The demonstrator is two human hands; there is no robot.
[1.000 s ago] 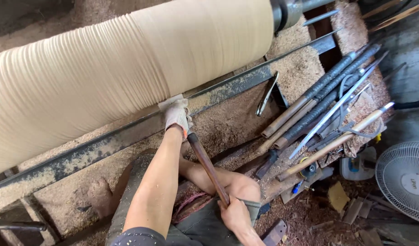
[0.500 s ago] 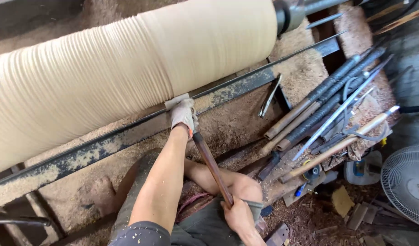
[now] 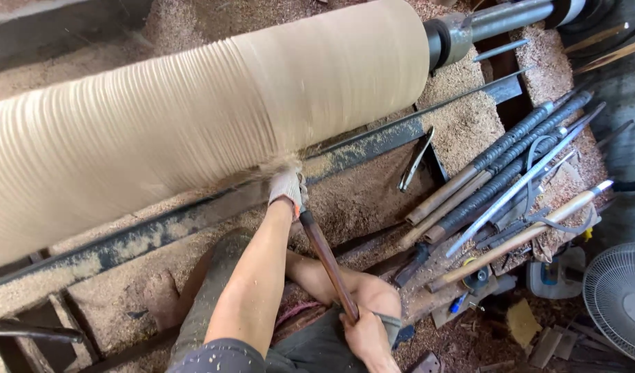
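Note:
A large pale wooden log (image 3: pixel 193 124) turns on a lathe, ridged on its left part and smooth on its right. My left hand (image 3: pixel 287 188), in a light work glove, grips the front of a long brown-handled turning tool (image 3: pixel 328 262) against the steel tool rest (image 3: pixel 193 207), where wood shavings fly off the log. My right hand (image 3: pixel 364 335), bare, holds the tool's rear end near my knee.
Several long-handled turning tools (image 3: pixel 497 173) lie in sawdust to the right. A metal caliper (image 3: pixel 415 160) rests by the rail. A lathe spindle (image 3: pixel 490 21) holds the log's right end. A white fan (image 3: pixel 618 304) stands at lower right.
The tool tip has met the log and shavings now fly at my gloved hand. My view has shifted slightly, so the log and rail sit a little differently.

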